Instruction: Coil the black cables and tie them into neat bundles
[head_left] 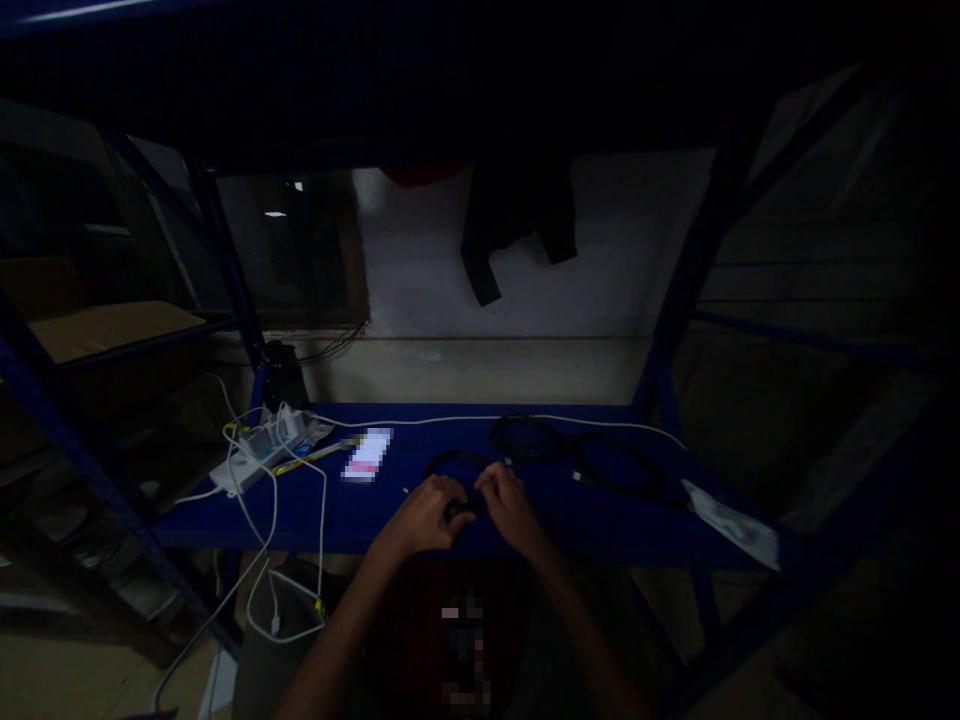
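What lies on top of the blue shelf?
White power strip, phone, black cables. The left hand and right hand cover something dark; what it is cannot be told.

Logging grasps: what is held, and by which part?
Left hand and right hand both seem to grip a black cable at a bunched stretch between them.

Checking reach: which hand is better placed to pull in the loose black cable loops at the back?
Probably the right hand: the loose black cable loops lie on the blue metal shelf just beyond it, farther from the left hand; both grip the small black cable bundle.
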